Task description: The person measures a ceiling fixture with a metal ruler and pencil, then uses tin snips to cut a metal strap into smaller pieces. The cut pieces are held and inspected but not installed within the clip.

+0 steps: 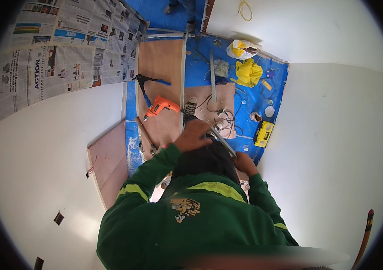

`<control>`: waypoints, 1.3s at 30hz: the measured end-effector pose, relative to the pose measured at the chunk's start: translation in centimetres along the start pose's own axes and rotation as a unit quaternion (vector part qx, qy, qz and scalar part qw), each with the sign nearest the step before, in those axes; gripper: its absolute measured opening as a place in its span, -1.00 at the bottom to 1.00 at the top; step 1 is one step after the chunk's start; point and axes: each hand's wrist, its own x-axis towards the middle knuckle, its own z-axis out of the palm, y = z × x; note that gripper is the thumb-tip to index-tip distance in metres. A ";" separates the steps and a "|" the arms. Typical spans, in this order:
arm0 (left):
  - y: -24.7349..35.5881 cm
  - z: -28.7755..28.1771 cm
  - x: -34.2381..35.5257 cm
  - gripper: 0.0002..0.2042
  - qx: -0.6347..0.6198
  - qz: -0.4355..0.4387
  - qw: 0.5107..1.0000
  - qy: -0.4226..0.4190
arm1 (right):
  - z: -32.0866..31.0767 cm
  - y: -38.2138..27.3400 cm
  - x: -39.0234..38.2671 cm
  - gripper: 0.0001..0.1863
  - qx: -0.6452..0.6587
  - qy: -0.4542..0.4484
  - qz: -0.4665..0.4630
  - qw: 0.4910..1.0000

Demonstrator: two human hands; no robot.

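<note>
My right hand (244, 163) is closed on a long, narrow metal strip (225, 144), which slants up and to the left over my dark trousers. My left hand (193, 135) is at the upper end of that strip, fingers loosely bent and apart; whether it touches the metal is unclear. Left of my hands, an orange power drill (162, 105) lies on a plywood board (160, 54) beside a black-and-blue hand tool (148, 85) and a wooden-handled tool (146, 135). My sneaker (190, 105) shows beyond my left hand, near some cables.
Blue sheeting (200, 54) carries yellow plastic (247, 72), a white sack (241, 48) and a yellow tool case (263, 134). Another person's legs (182, 13) stand at the top. White walls flank me, the left one partly newspaper-covered (65, 58), with a plywood panel (108, 166) against it.
</note>
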 end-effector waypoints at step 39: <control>-37.6 8.3 -6.5 -0.25 -0.610 -0.554 0.380 0.422 | 12.4 2.2 -3.8 -0.63 0.474 -0.233 0.139 0.838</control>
